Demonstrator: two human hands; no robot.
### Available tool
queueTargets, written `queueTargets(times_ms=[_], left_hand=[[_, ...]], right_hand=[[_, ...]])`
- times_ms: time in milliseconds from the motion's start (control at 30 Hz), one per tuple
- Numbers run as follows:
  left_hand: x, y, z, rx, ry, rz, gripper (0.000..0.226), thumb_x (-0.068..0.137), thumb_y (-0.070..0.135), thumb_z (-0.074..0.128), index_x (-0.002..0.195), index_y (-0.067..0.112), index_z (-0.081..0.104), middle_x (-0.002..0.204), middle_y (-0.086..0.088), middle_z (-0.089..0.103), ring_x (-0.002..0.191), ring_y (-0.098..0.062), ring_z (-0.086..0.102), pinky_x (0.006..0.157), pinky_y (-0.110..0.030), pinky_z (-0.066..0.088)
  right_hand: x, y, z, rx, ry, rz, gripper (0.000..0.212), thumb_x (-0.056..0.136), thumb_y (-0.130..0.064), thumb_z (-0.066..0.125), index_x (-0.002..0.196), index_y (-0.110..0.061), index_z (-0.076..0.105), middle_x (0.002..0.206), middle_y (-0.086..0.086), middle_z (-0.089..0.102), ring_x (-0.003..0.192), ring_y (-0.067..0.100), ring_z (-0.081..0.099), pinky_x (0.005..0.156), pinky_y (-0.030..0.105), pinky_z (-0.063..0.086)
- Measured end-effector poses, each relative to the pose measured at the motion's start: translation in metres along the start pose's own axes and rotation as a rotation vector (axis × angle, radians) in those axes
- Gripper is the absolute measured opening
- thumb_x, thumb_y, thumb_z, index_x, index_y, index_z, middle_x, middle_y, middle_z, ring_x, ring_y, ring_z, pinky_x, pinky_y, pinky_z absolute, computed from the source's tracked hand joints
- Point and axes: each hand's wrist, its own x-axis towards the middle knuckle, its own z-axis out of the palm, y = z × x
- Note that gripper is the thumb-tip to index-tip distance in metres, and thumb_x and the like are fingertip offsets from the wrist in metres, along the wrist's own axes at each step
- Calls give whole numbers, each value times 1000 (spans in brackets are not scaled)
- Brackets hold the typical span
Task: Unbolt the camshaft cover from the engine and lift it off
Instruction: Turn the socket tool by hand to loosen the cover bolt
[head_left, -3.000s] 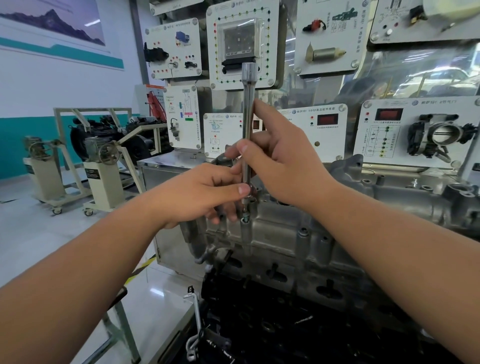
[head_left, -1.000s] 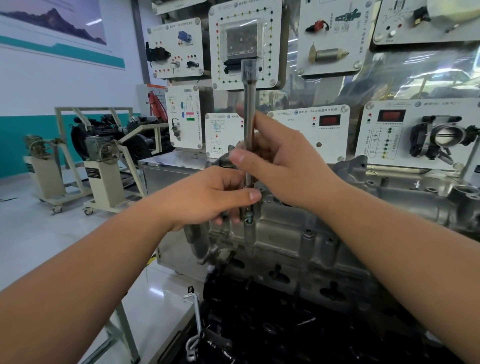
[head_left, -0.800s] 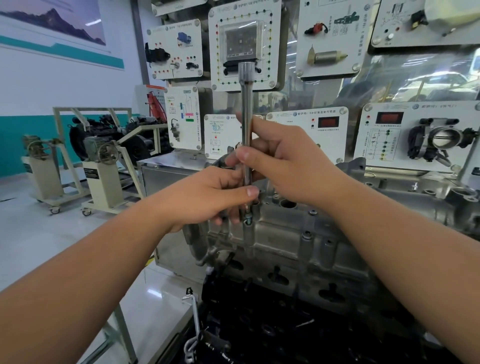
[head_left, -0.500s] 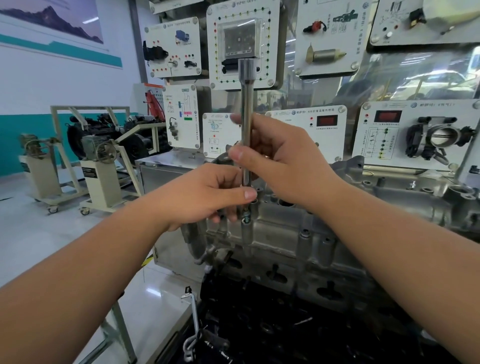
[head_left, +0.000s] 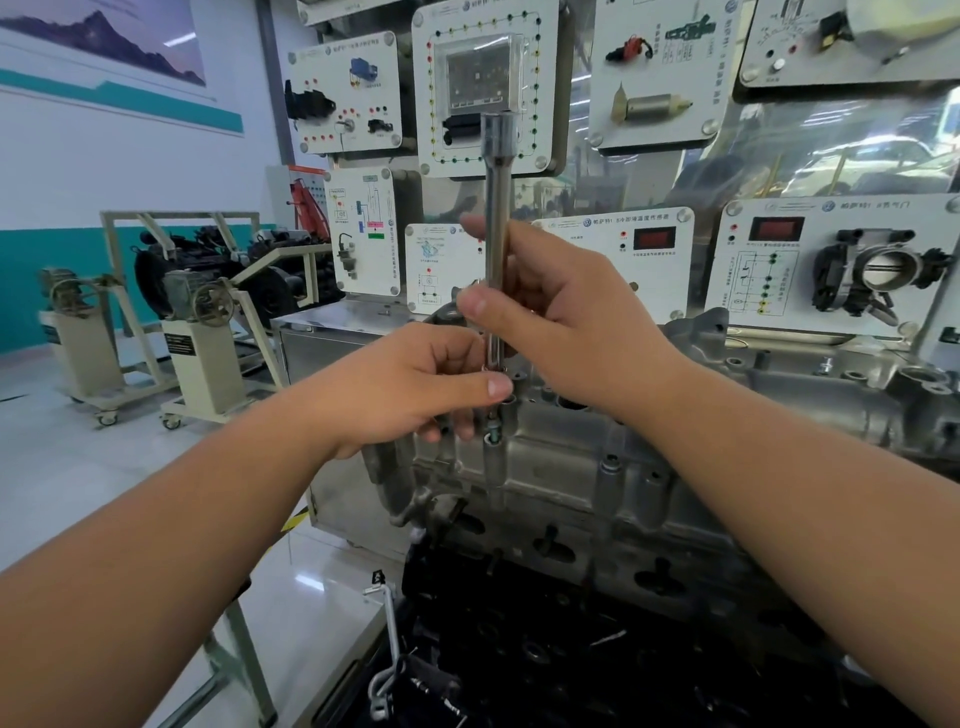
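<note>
A grey cast-aluminium camshaft cover (head_left: 613, 483) sits on top of the dark engine block (head_left: 571, 649). A long steel socket extension bar (head_left: 497, 208) stands upright over the cover's near-left corner. My right hand (head_left: 561, 317) pinches the bar's shaft between thumb and fingers. My left hand (head_left: 415, 387) holds the bar's lower end with its fingertips, just above a bolt (head_left: 493, 434) seated in a boss of the cover. The bar's tip is hidden behind my left thumb.
White training panels (head_left: 485, 88) with sensors and a throttle body (head_left: 878, 270) stand right behind the engine. Engine stands on castors (head_left: 202, 332) are on the shiny floor at the left. A metal cabinet (head_left: 332, 338) stands behind the cover's left end.
My right thumb and fingers have shifted slightly around the bar, which stays upright in the same place. My left hand has kept its hold at the bar's lower end.
</note>
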Motion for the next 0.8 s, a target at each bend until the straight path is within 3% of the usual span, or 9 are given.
queueTargets(times_ms=[100, 200, 267, 400, 467, 567, 667, 800], left_hand=[[0, 0, 1, 14, 1, -15, 45, 86, 44, 66, 99, 1, 62, 72, 9, 66, 71, -14, 71, 56, -25, 52], [-2, 2, -1, -22, -18, -57, 46, 88, 47, 65, 103, 4, 66, 69, 8, 67, 71, -13, 71, 56, -24, 52], [-2, 2, -1, -25, -22, -57, 50, 90, 49, 67, 108, 2, 66, 70, 9, 67, 72, -13, 71, 57, -25, 52], [0, 3, 2, 31, 3, -23, 35, 89, 47, 67, 96, 13, 65, 73, 7, 65, 72, -15, 71, 55, -23, 52], [0, 4, 4, 42, 17, -11, 40, 81, 52, 71, 92, 14, 64, 72, 8, 66, 71, -14, 71, 55, -22, 52], [-1, 4, 3, 48, 12, -2, 30, 77, 59, 68, 81, 30, 67, 69, 9, 69, 71, -12, 72, 55, -22, 52], [-4, 5, 0, -20, -30, -19, 18, 89, 49, 67, 74, 42, 73, 70, 9, 70, 71, -10, 71, 58, -23, 52], [-4, 5, -1, -64, -23, -22, 33, 86, 46, 66, 96, 15, 73, 76, 2, 67, 71, -13, 70, 58, -26, 52]], right_hand=[[1, 0, -2, -22, -16, -16, 28, 98, -27, 60, 125, -18, 63, 80, 0, 70, 75, 16, 66, 76, 42, 54], [2, -2, -5, 76, -80, 13, 36, 102, -18, 53, 127, -43, 49, 91, -11, 76, 84, 5, 72, 83, 29, 58], [3, -1, -4, 96, -99, 49, 40, 103, -16, 49, 130, -44, 44, 96, -10, 76, 83, 10, 74, 85, 36, 60], [1, -3, -1, 83, -54, 38, 42, 100, -24, 54, 129, -50, 40, 92, -2, 75, 80, 19, 72, 83, 49, 57], [-1, -2, 0, 32, -24, 22, 33, 97, -29, 61, 127, -41, 53, 86, 0, 70, 80, 22, 67, 80, 50, 55], [1, -1, -2, -31, -20, 46, 36, 95, -31, 61, 119, -5, 63, 78, 4, 66, 76, 24, 64, 74, 51, 53], [2, -3, -5, -1, -79, 68, 36, 97, -28, 56, 122, -3, 62, 83, -3, 74, 81, 16, 72, 80, 51, 57], [2, -3, -3, 63, -106, 73, 32, 99, -23, 52, 129, -16, 59, 90, -10, 76, 84, 5, 72, 86, 41, 59]])
